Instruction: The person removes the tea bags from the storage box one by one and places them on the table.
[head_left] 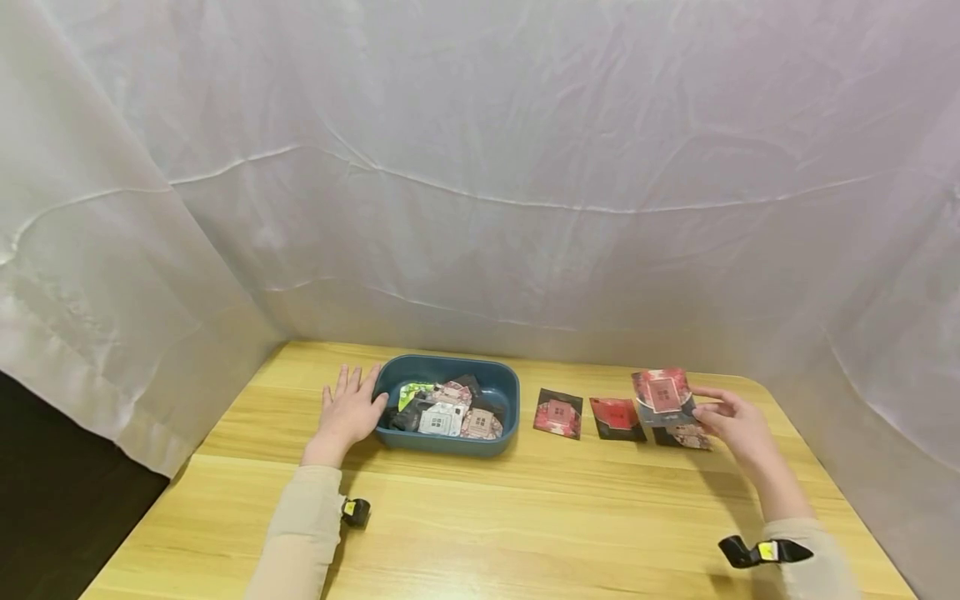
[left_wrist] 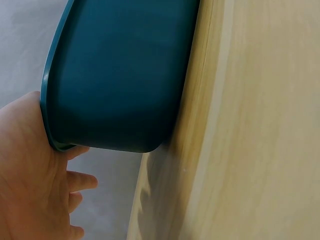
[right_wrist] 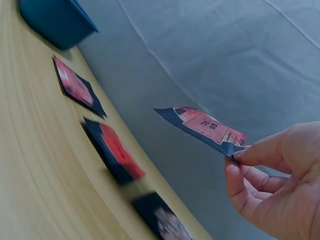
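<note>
My right hand [head_left: 738, 423] pinches a red and dark sachet [right_wrist: 207, 124] by one corner, between thumb and fingers. It is held up above the table, overlapping a dark sachet with a pale floral print [head_left: 692, 437] in the head view. To its left lie a sachet with a plain red panel [head_left: 617, 417] and a red floral sachet [head_left: 558, 413]. My left hand [head_left: 352, 410] rests at the left end of a blue-green tub [head_left: 450, 446], fingers straight and spread, thumb side at the rim. Several sachets [head_left: 442, 419] in green, white, pink and black lie jumbled inside the tub.
The light wood table [head_left: 480, 517] ends at a pale fabric curtain [head_left: 480, 250] behind and at both sides. A dark area [head_left: 67, 483] shows past the table's left edge. Each forearm wears a small black camera mount [head_left: 765, 552].
</note>
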